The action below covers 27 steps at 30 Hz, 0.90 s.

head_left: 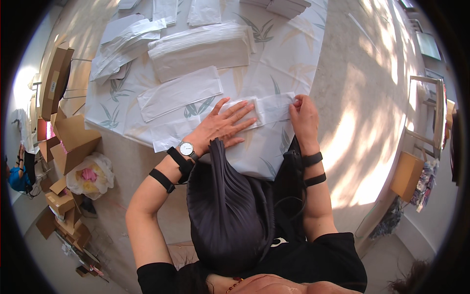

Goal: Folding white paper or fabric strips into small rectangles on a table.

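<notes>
A narrow, whitish, see-through plastic sleeve (275, 107) lies across the near part of the table. My left hand (226, 121) rests flat on its left part, fingers spread, wearing a watch (186, 149). At the sleeve's right end, my right hand (304, 117) pinches the edge between thumb and fingers. Part of the sleeve is hidden under my left hand, so what lies beneath cannot be made out. Just beyond is a single flat white sleeve (180, 94). Another white sheet (169, 134) sticks out left of my left wrist.
A thick stack of white sleeves (200, 51) and a loose pile (125, 46) sit farther back on the patterned tablecloth (289, 63). Cardboard boxes (76, 139) and a tied plastic bag (89, 175) stand on the floor at left. A wooden frame (425, 115) stands at right.
</notes>
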{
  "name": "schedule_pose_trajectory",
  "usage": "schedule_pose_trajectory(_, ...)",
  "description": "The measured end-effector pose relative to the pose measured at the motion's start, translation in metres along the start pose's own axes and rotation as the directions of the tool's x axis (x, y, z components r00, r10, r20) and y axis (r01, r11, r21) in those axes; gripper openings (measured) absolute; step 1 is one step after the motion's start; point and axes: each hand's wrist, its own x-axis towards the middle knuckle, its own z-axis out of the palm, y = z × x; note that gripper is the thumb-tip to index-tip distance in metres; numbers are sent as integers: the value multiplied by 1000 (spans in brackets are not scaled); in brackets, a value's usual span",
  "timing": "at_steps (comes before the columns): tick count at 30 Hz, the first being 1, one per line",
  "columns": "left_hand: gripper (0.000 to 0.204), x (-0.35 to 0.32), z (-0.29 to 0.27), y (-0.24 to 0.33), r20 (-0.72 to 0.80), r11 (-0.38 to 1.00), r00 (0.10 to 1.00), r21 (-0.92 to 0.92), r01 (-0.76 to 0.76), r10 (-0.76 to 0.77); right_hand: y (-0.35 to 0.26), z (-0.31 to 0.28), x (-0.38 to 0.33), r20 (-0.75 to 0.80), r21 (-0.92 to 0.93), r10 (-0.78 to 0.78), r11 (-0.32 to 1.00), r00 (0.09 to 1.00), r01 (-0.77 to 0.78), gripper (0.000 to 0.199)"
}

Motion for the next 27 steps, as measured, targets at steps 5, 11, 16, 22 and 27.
schedule_pose_trajectory(5,71,0,1,0,-5,1000,1000,-10,3,-3,6,-3,9,206,6,103,994,973,-107,25)
schedule_pose_trajectory(11,71,0,-1,1,5,1000,1000,-15,6,-6,5,2,3,-164,-80,-236,971,958,226,31)
schedule_pose_trajectory(16,71,0,-2,0,2,1000,1000,-10,3,-3,-2,1,3,-5,-62,-48,997,999,47,33)
schedule_pose_trajectory(22,71,1,1,0,-15,1000,1000,-6,-3,3,-4,-4,3,107,31,47,998,993,-51,17)
schedule_pose_trajectory(27,70,1,0,0,-6,1000,1000,-1,0,0,-21,-16,-2,60,353,70,932,996,-86,13)
